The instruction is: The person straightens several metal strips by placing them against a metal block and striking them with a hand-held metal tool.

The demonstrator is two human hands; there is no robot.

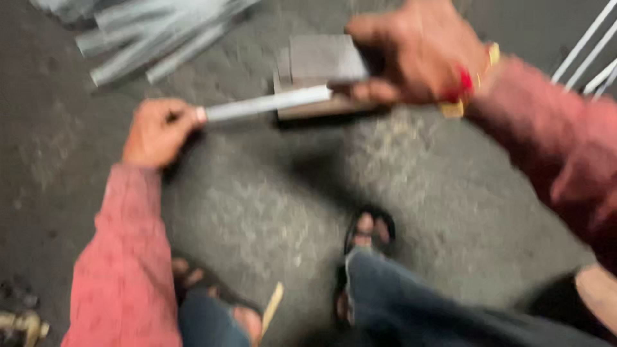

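Note:
The picture is motion-blurred. My left hand (157,130) is closed around one end of a short grey metal tube (267,105), which lies roughly level above the ground. My right hand (418,54) grips the tube's other end, where it rests across a flat rectangular block (321,61) sitting on the concrete floor (270,193). A red thread and a yellow band circle my right wrist. Both sleeves are reddish pink.
A pile of several grey metal tubes (154,32) lies at the upper left. White rods (588,54) cross the upper right corner. My sandalled feet (366,234) and jeans fill the bottom. A brass-coloured fitting (26,321) sits at the lower left.

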